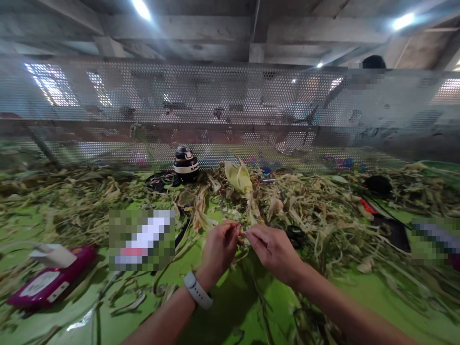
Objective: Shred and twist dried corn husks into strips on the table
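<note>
Left hand: the person's left hand (220, 247), a pale watch at the wrist, holds its fingertips narrow, pinched on a small, thin, reddish piece (243, 235).
Right hand: the right hand (275, 249) meets it, thumb and finger pressed together on the same piece.
Reddish piece: between the fingertips, over the middle of the bright green tabletop (224, 309); its material is too small to tell. It looks light and easily lost, so a fingertip pinch at each end should suit it.
Husk flower: a pale yellow, petal-shaped form (240, 178), apparently of dry husk, lies beyond the hands, toward the tabletop's far edge. Probably light, papery and easily creased; best taken by its narrow base rather than the petals.
Dry leaves: loose, curled, tan-green strips (323, 206) spread along the far edge and toward the far right corner.
</note>
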{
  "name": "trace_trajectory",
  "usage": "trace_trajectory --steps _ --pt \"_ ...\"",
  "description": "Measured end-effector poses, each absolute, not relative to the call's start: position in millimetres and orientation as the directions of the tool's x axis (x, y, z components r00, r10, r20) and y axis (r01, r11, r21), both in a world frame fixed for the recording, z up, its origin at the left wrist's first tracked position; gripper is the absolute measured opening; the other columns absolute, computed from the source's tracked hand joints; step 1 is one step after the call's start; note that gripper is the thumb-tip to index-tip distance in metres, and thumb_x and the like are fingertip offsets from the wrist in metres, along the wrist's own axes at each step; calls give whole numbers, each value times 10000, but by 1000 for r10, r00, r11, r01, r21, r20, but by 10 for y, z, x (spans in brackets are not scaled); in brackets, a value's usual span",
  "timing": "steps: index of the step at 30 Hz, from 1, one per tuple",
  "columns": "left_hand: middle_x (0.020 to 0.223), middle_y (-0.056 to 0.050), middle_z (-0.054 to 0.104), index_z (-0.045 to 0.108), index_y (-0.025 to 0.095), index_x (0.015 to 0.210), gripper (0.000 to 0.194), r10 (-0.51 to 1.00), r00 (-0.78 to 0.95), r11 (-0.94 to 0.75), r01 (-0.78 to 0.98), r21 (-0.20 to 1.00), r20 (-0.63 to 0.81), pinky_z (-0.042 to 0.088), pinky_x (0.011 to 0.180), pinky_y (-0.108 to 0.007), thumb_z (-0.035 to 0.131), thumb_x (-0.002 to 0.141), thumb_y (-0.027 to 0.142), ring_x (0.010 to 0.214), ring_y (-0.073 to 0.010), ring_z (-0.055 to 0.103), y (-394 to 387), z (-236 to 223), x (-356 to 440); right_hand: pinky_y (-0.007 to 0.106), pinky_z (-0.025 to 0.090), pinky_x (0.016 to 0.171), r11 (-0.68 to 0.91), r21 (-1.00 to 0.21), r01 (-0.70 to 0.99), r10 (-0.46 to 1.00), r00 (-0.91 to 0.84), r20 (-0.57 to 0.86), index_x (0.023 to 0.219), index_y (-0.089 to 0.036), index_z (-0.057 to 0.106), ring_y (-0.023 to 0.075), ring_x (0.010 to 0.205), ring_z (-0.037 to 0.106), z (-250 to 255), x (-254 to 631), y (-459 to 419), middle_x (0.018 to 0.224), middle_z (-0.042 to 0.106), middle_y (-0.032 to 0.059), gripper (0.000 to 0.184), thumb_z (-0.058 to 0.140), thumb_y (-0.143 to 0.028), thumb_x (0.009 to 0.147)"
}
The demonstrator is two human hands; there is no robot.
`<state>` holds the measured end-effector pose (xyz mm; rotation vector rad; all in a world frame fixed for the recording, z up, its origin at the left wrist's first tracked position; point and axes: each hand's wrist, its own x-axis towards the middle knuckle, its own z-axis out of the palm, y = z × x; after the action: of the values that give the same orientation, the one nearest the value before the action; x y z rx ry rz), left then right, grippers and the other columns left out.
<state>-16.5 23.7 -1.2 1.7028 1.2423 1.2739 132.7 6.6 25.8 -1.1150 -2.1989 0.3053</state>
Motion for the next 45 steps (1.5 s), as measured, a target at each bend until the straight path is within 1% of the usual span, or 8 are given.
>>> trace_trajectory --steps 9,14,19,26,31,36,42,45 --pt "664 -24 634 594 152 804 198 962 158 -237 83 968 222 452 538 -220 549 781 344 608 -136 587 95 12 -40 232 373 654 447 -361 819 779 -158 606 777 -183 559 142 704 521 243 1383 217 742 550 34 274 350 -274 928" --pt "615 3 598 585 138 738 246 965 261 16 -163 986 28 444 505 -207 651 688 369 541 -105 557 27 68 19 321 336 768 398 -114 910 692 -216 689 786 -187 591 198 829 492 235 1394 214 842 583 70 246 400 -280 910" --pt "619 5 595 597 135 755 276 956 290 117 -247 962 -42 447 497 -201 690 654 375 541 -97 554 19 92 20 305 349 737 452 -153 879 689 -235 686 764 -174 545 178 722 504 194 1402 239 702 583 49 265 346 -231 929" --pt "620 -1 568 574 145 778 267 931 336 -164 36 986 143 454 517 -227 505 810 400 566 -121 557 61 74 -64 263 390 668 590 -204 781 619 -276 735 782 -177 504 168 671 508 99 1417 292 677 551 38 233 345 -250 936" --pt "729 -31 548 588 165 723 171 787 306 -616 449 647 536 416 617 -241 473 833 231 659 -125 517 75 118 -162 253 396 634 608 -289 739 624 -220 750 785 -197 489 161 659 506 78 1400 273 680 537 22 220 350 -278 935" --pt "841 -64 563 610 159 691 114 726 206 -680 355 642 656 444 725 -257 547 781 189 815 -155 548 22 189 -161 241 393 598 577 -464 672 724 -159 671 795 -204 475 141 611 493 31 1345 242 676 514 4 209 356 -309 930" --pt "804 -37 620 614 144 677 197 913 312 -288 36 957 264 471 526 -228 573 773 311 563 -118 608 61 227 -160 216 372 559 537 -631 560 814 -147 562 790 -206 455 121 579 463 -4 1312 238 660 489 -13 198 353 -313 923" --pt "661 5 576 602 143 726 241 943 323 -64 -52 997 78 409 412 -182 598 747 384 533 -128 619 117 211 -172 217 354 544 514 -660 548 835 -143 532 777 -204 449 119 555 446 -41 1317 267 632 471 -19 207 346 -314 919"
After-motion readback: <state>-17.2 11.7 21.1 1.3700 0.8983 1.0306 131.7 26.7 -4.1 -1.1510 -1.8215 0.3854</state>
